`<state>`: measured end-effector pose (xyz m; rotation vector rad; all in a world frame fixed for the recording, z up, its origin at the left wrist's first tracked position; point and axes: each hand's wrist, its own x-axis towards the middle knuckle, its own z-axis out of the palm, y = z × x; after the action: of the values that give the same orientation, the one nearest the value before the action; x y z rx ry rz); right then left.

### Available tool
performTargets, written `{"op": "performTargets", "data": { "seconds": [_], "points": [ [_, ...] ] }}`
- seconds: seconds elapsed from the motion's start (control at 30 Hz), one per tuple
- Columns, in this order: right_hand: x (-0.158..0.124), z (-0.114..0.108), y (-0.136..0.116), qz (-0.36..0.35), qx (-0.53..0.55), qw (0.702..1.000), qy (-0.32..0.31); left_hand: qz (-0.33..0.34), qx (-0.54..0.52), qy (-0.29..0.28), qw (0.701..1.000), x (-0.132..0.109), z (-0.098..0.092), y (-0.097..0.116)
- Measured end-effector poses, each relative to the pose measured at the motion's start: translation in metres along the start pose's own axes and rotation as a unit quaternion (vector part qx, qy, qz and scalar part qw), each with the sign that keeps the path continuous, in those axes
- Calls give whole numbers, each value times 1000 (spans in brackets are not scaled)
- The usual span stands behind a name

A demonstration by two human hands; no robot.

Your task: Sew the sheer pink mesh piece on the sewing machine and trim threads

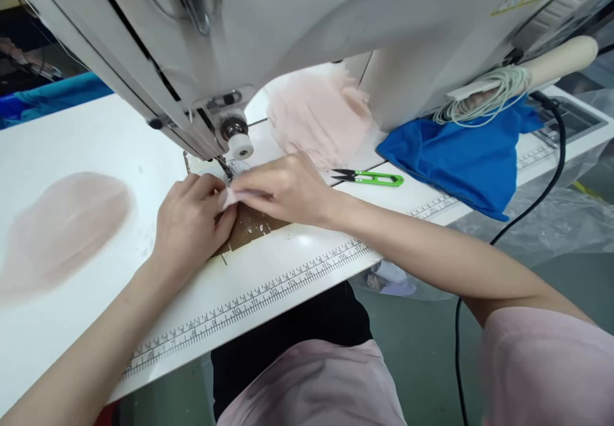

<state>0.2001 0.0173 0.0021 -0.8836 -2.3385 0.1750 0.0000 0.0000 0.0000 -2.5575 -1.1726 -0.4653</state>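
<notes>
Just in front of the needle and presser foot (229, 169) of a sewing machine (307, 23), both my hands pinch a small piece of pale, thin fabric (231, 198). My left hand (192, 218) holds its left side, with the fingers curled and the thumb pressed in. From the right, my right hand (288, 189) grips the other side between thumb and fingers. Part of the fabric is hidden by the fingers. Beneath the hands is a brown, tape-covered plate (252, 226) set in the white table (144, 272).
Behind my right hand lie a stack of pale pink fabric pieces (321, 116) and green-handled thread snips (374, 178). Blue cloth (460, 157) hangs over the front edge at right. A blurred sheer piece (71, 221) lies left. A black cable (522, 221) hangs down at right.
</notes>
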Motion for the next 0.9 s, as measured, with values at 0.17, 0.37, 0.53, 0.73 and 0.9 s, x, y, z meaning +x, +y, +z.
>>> {"op": "performTargets", "data": {
  "seconds": [0.17,0.37,0.53,0.73,0.9],
  "points": [
    [-6,-3,0,-60,-43,996,-45,68,86,-1,994,-5,-8,3],
    [-10,3,-6,-130,-76,988,-36,65,92,19,993,-15,-11,3],
    [-11,5,-11,-140,-95,985,-18,49,45,5,998,-20,-10,-1],
    [-7,3,-13,-130,-116,984,-29,64,20,6,998,-22,-7,-4],
    [-7,1,-14,-127,-136,981,-46,66,-6,1,998,-23,-3,-7]
  ]
}}
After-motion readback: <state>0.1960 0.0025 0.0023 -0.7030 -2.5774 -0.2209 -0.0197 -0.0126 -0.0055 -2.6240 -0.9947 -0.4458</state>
